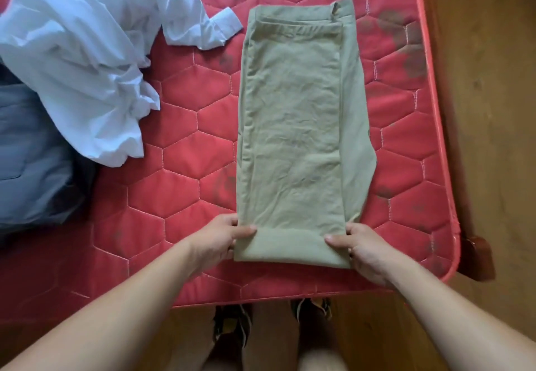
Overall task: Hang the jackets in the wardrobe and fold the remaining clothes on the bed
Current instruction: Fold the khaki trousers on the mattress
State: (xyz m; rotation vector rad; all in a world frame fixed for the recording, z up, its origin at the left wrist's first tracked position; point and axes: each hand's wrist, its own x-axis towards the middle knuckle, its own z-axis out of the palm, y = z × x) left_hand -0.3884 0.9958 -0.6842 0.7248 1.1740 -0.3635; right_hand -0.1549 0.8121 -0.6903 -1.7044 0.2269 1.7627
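Gripping khaki trousers [293, 126] at the near folded edge: left hand [220, 240] and right hand [362, 250] each pinch a corner, on red quilted mattress [185, 126].

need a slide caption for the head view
Left hand and right hand grip folded khaki trousers on a red mattress, white shirt crumpled nearby.

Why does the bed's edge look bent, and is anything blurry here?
Head view: the wide-angle lens bows the red mattress edge at right; the light is soft and even, no hard shadows; the khaki trousers, left hand and right hand look sharp; the white shirt is smeared along its upper edge.
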